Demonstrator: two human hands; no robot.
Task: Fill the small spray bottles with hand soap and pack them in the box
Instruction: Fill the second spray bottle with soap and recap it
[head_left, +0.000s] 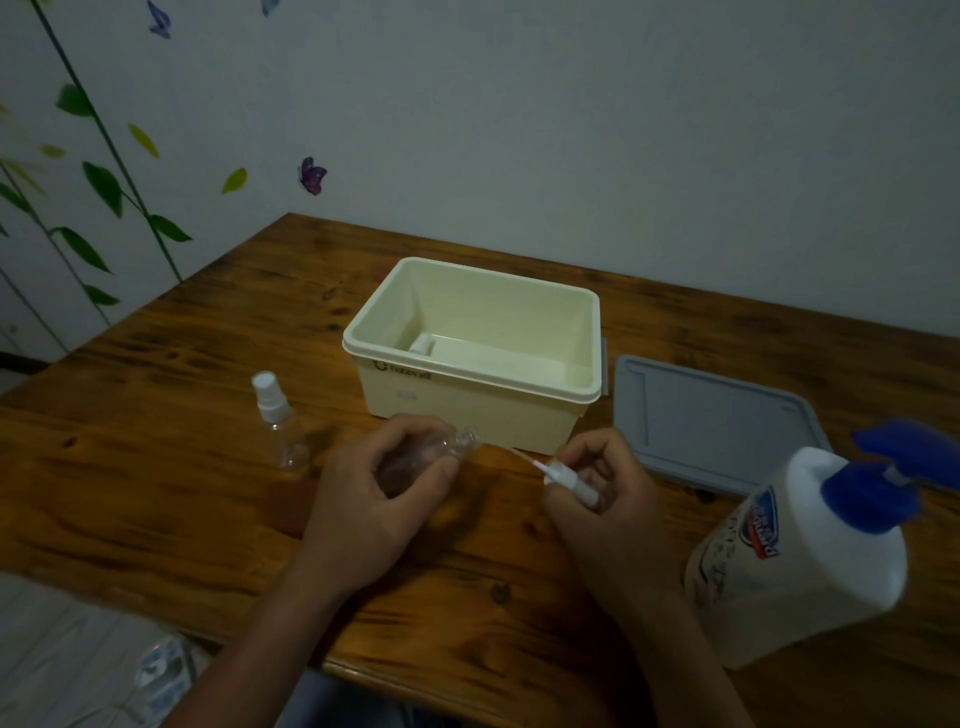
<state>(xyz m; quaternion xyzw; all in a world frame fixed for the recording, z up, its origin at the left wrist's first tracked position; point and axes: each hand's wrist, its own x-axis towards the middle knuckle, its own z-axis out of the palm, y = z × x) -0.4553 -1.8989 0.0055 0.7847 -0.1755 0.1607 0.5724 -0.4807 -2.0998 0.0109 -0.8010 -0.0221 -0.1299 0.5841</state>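
A small clear spray bottle (436, 457), its top removed, lies tilted on its side in the left hand (384, 499), just above a wooden table (208, 467); the fingers curl round its body and the open neck points right, toward the other hand. The right hand (608, 499) pinches the bottle's white spray cap (571, 480) between thumb and fingers, and the cap's thin dip tube (524, 460) sticks out to the left, its tip close to the bottle's neck but outside it. The two hands sit near each other at the middle of the table, in front of a cream plastic box (467, 400). The box stands open — inside it, against the near wall, lies a pale object with a white cap, though what it is cannot be made out clearly. A grey lid (711, 421) lies flat on the table just right of the box. A second small spray bottle (280, 421), clear, with its white cap on, stands upright to the left of the box and of the left hand. At the right edge of the view, near the right hand, stands a large white hand soap bottle (810, 561) with a blue pump top and a red-and-blue label. Behind the table is a pale wall with leaf and butterfly stickers (311, 175) — the room is dim.
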